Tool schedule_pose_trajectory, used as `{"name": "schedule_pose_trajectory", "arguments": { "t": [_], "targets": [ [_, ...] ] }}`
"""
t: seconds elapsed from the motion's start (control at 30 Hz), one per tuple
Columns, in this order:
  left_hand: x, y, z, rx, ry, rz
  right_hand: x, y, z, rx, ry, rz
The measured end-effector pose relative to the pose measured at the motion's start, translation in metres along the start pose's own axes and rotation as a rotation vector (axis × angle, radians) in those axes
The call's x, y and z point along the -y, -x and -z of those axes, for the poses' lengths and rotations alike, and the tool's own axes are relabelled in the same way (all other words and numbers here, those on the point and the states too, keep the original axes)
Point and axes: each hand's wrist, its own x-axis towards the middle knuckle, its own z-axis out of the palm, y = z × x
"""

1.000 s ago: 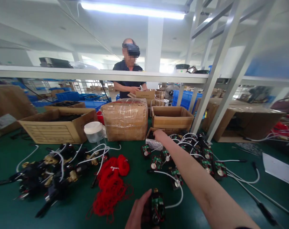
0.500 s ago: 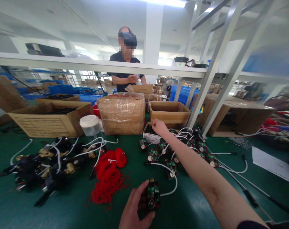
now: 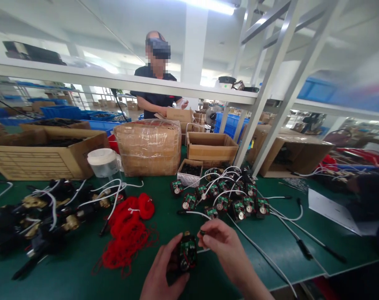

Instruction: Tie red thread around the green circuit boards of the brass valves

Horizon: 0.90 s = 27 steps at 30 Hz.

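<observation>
My left hand [image 3: 164, 266] holds a small black housing with a green circuit board and red wires [image 3: 187, 251] at the table's near side, fingers and thumb around its left part. My right hand [image 3: 222, 243] is just right of it, thumb and fingertips pinched on a tiny dark part [image 3: 202, 232] whose kind I cannot make out. A white cable [image 3: 203, 251] runs from the housing under my right hand. Beyond them, several similar circuit-board units [image 3: 222, 203] with white cables lie in a cluster. A small white box of black pieces [image 3: 190, 173] stands behind that cluster.
Red string [image 3: 126, 233] lies left of my hands, beside black units with brass fittings [image 3: 67, 223]. Cardboard boxes [image 3: 148, 150] and a lidded plastic jar [image 3: 103, 162] line the back. Metal shelf posts [image 3: 270, 96] rise at right. A person [image 3: 154, 91] stands beyond the shelf.
My right hand has come back from the small white box to beside the housing, with a tiny dark part now in its fingertips. My left hand still holds the housing. The view has shifted rightward.
</observation>
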Motion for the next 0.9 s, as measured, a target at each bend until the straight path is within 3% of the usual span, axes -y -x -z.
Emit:
{"name": "schedule_pose_trajectory", "arguments": {
  "t": [0.2,0.63,0.9],
  "targets": [
    [0.004,0.000,-0.001,0.001,0.015,-0.010,-0.001,0.011,-0.001,-0.019,-0.028,0.037],
    [0.007,0.001,-0.001,-0.006,-0.029,-0.014,-0.006,0.018,-0.013,-0.056,-0.353,-0.130],
    [0.009,0.001,-0.002,0.015,0.016,-0.014,-0.011,0.019,-0.015,-0.094,-0.324,-0.147]
  ]
}}
